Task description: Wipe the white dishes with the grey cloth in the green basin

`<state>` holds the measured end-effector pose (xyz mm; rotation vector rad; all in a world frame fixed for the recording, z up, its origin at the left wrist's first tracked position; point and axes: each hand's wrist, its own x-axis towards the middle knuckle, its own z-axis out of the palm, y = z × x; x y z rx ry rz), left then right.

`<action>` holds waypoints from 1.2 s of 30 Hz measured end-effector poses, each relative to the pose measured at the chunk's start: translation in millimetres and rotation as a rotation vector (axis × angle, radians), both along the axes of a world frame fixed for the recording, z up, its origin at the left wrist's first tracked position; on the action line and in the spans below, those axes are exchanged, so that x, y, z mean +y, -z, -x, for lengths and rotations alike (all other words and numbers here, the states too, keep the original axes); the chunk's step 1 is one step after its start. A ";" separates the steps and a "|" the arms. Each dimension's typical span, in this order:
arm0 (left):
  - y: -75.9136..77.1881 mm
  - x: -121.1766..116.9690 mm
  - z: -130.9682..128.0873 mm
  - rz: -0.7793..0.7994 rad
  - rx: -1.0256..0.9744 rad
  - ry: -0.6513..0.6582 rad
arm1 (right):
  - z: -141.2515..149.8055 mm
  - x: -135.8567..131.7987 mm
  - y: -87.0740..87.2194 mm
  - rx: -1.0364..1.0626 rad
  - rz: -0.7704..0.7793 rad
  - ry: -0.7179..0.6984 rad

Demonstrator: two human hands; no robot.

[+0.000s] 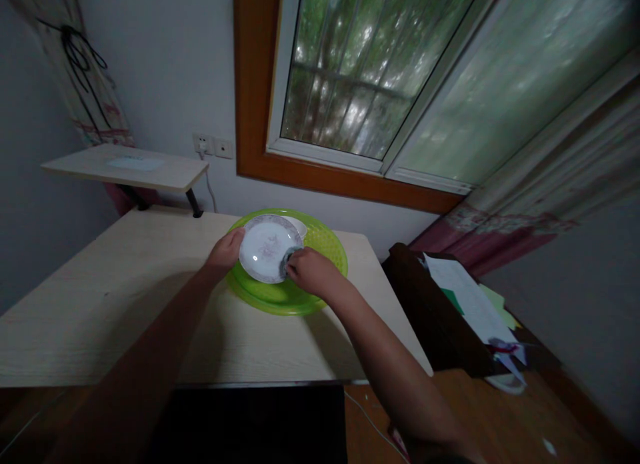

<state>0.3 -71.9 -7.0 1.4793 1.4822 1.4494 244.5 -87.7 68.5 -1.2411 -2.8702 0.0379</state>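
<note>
Both hands (pixel 226 252) (pixel 313 271) at plate (pixel 266 247) edges

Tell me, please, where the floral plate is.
In the head view, the floral plate is just left of centre, held by the left hand over the green tray.

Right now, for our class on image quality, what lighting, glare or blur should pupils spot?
Head view: dim light, with soft shadows on the table; head view again: small glare spots on the plate; same head view: the window shows a blurred scene outside, and the right-hand curtain looks stretched toward the frame's edge.
</note>
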 end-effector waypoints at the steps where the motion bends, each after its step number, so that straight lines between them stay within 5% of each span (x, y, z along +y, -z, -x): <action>1: 2.1 0.9 0.4 -0.006 0.001 -0.015 | 3.0 -1.3 1.1 0.016 0.010 -0.026; 6: 8.6 3.8 2.3 -0.018 0.001 -0.049 | 21.9 -0.5 11.7 0.220 0.191 -0.318; 10: 8.8 6.1 3.7 -0.012 0.051 -0.023 | 42.3 7.9 25.0 0.391 0.166 -0.377; 16: 2.0 2.9 2.5 -0.005 0.095 0.034 | 58.5 31.5 32.3 0.414 -0.088 -0.243; 24: -6.1 -4.3 -0.8 0.027 0.103 -0.017 | 22.3 36.6 28.9 0.230 -0.251 0.032; 29: -4.3 -2.3 -0.5 0.053 0.169 -0.051 | 1.5 22.8 31.7 0.138 0.021 -0.040; 36: -2.8 0.3 0.2 0.038 0.166 -0.044 | 15.0 11.6 34.1 0.467 0.412 -0.342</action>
